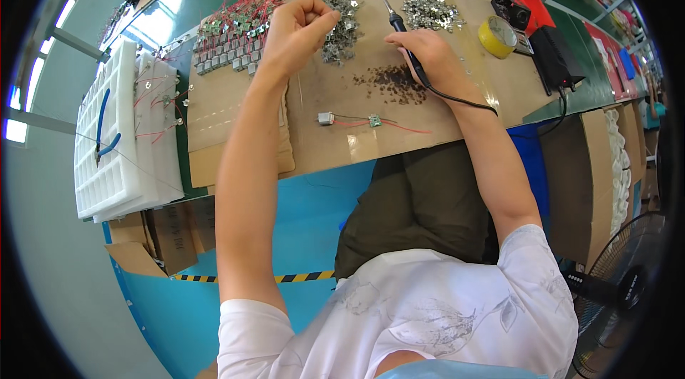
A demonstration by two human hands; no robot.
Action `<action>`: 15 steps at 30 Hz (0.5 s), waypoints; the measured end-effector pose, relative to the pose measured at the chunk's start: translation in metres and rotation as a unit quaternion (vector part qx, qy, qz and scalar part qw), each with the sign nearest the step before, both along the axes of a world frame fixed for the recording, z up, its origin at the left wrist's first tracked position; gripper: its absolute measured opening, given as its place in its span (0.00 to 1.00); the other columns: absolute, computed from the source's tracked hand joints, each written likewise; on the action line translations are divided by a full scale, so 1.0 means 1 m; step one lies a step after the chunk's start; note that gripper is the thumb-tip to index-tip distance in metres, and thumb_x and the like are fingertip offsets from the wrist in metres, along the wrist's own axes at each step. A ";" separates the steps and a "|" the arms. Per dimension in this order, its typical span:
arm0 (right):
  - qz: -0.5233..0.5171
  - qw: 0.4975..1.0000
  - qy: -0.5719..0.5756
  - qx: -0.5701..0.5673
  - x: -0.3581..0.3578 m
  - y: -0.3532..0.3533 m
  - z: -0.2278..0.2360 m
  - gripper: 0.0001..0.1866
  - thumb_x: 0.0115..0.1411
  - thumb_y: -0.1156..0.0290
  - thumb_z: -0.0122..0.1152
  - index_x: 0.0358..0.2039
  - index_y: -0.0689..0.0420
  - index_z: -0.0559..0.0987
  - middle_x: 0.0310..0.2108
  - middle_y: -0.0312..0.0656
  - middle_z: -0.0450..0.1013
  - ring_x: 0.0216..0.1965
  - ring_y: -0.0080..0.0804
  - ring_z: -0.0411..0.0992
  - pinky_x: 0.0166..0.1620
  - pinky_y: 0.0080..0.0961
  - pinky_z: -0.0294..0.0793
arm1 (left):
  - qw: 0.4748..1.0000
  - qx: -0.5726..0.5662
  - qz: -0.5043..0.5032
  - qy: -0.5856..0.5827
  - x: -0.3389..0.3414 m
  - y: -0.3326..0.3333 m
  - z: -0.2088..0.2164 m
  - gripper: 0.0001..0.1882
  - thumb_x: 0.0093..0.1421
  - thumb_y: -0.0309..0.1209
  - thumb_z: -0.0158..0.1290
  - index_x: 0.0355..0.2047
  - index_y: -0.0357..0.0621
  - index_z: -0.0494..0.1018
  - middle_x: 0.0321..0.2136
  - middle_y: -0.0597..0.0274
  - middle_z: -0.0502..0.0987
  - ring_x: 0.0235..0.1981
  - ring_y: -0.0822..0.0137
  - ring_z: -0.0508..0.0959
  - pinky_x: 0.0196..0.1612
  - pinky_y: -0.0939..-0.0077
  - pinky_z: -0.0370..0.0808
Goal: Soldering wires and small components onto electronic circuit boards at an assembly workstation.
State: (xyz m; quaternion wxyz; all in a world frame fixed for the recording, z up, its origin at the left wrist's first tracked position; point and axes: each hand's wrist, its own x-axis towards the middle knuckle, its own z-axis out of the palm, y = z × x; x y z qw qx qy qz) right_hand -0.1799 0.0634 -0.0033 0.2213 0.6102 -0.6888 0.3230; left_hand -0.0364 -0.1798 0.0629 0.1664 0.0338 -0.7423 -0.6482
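My right hand [430, 57] grips a soldering iron [397, 22] with a black handle, its tip pointing up and away from me. The iron's cord runs back over my right wrist. My left hand [301, 31] is closed with the fingertips pinched together, at the left edge of a pile of small grey metal parts [341, 40]. Whatever those fingers may hold is hidden. Between my forearms lies a small metal motor [325, 119] joined by wires to a little green circuit board [374, 121]. Small dark brown pieces [394, 84] are scattered just left of my right hand.
Several motors with boards and red wires [232, 40] crowd the cardboard [321, 151] at left. Shiny metal pieces [432, 9] are heaped at the back. Yellow tape [497, 37] and a black power unit [556, 58] stand right. Blue-handled pliers [104, 126] hang on white foam trays [107, 158].
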 end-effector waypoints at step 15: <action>-0.023 0.997 -0.074 -0.017 0.061 0.006 0.009 0.24 0.49 0.91 0.60 0.46 0.58 0.82 0.27 0.45 0.74 0.29 0.44 0.73 0.35 0.37 0.72 | 0.978 0.173 0.075 0.088 0.008 0.007 -0.029 0.04 0.65 0.23 0.60 0.34 0.34 0.78 0.15 0.70 0.71 0.13 0.81 0.66 0.15 0.82 0.57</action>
